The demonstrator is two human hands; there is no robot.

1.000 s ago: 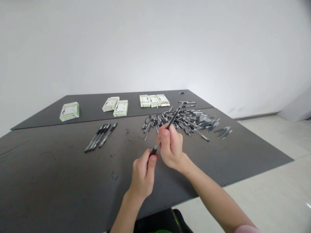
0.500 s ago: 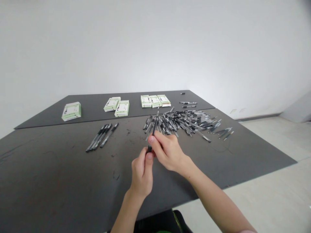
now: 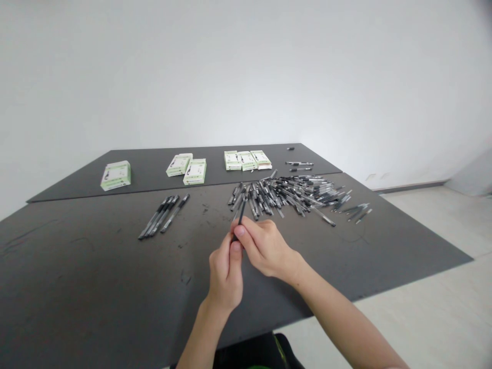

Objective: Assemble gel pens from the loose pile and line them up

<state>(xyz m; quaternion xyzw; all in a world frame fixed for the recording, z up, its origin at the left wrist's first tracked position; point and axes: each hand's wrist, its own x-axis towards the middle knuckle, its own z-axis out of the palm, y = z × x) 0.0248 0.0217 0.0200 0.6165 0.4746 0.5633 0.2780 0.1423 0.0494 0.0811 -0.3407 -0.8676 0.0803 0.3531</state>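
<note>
My left hand [image 3: 226, 277] is closed around a pen barrel, which its fingers mostly hide; only a bit of black shows above the thumb. Pinched in the fingers of my right hand [image 3: 269, 249] is a thin dark pen refill [image 3: 242, 210], its upper end pointing up and away from me. The two hands touch, and the refill lines up with the barrel. Whether its lower end is inside the barrel is hidden by the fingers. Just beyond the hands lies a large heap of black-and-clear pens [image 3: 292, 193].
Several pens [image 3: 164, 215] lie side by side at left. Loose refills [image 3: 359, 211] lie right of the heap. Green-and-white boxes stand farther back: one box [image 3: 116, 176] at left, two near a middle box [image 3: 195, 171], three around another box [image 3: 246, 161]. The black table [image 3: 115, 287] has a seam across it.
My right hand has moved slightly down toward my left hand, and less of the refill stands out above the fingers. The black piece above my left thumb is now more covered.
</note>
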